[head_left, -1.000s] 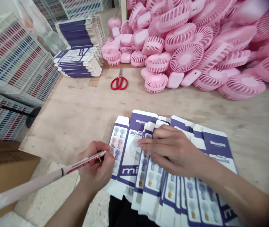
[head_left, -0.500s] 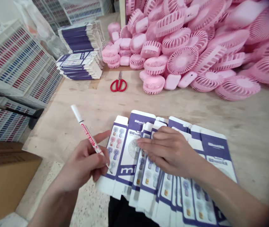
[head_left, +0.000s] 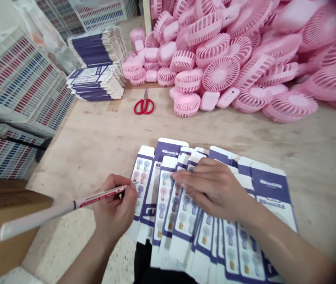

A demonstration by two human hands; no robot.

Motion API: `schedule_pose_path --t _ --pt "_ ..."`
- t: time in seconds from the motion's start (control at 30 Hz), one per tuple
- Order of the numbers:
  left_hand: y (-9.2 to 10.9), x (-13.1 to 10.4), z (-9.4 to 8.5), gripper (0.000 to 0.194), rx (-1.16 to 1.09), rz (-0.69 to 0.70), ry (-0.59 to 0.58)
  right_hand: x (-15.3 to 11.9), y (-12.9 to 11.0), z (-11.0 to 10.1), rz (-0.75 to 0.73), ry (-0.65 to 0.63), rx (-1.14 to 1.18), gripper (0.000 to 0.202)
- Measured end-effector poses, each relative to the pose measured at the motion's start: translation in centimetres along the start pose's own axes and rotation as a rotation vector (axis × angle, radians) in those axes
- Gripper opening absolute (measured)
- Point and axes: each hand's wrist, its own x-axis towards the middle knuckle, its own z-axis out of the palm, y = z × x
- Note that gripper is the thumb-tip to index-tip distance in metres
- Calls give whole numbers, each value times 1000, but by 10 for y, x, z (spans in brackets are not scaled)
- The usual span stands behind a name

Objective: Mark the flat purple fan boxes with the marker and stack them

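In my left hand (head_left: 116, 209) is a white marker pen (head_left: 99, 196) with red lettering, its fingers closed round it near the tip. The tip lies over the printed fan pictures on the leftmost flattened box (head_left: 140, 173). My right hand (head_left: 212, 187) rests palm down across a fanned-out row of flattened boxes (head_left: 187, 213), purple and white. Its fingers press together on their edges, with the thumb partly hidden. The boxes overlap one another from left to right at the near edge of the wooden table (head_left: 97, 138).
A large heap of pink handheld fans (head_left: 221, 73) covers the back right. Red-handled scissors (head_left: 144, 105) lie before it. Stacked flattened boxes (head_left: 95, 83) stand at the back left. White plastic crates (head_left: 11, 75) and a cardboard box (head_left: 5, 236) are left of the table.
The marker has swung from steep to nearly level, and its tip has moved up the leftmost box. Another box edge now shows left of my right hand's fingers, overlapping the leftmost box.
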Motion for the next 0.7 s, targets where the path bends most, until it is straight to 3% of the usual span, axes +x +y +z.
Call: schedule_pose_path --t 0.2,0.33,0.4,0.47,0.53,0.6,0.7 --pt "-2 -6 4 6 117 106 -7 0 0 -1 9 -6 26 17" --pt "2 1 -3 4 0 -16 43 0 1 0 1 -2 30 17" --pt "4 11 -12 15 -117 -192 -102 0 1 0 -2 4 32 17" --pt "6 22 -22 36 -221 -362 -389 0 1 0 -2 10 33 18" --pt "8 29 -31 49 -293 -447 -616 -1 1 0 3 7 32 18" --pt "10 31 -37 55 -332 -464 -692 -1 1 0 5 1 33 19" --pt "13 26 -38 62 -348 -444 -700 -2 2 0 5 -10 42 20"
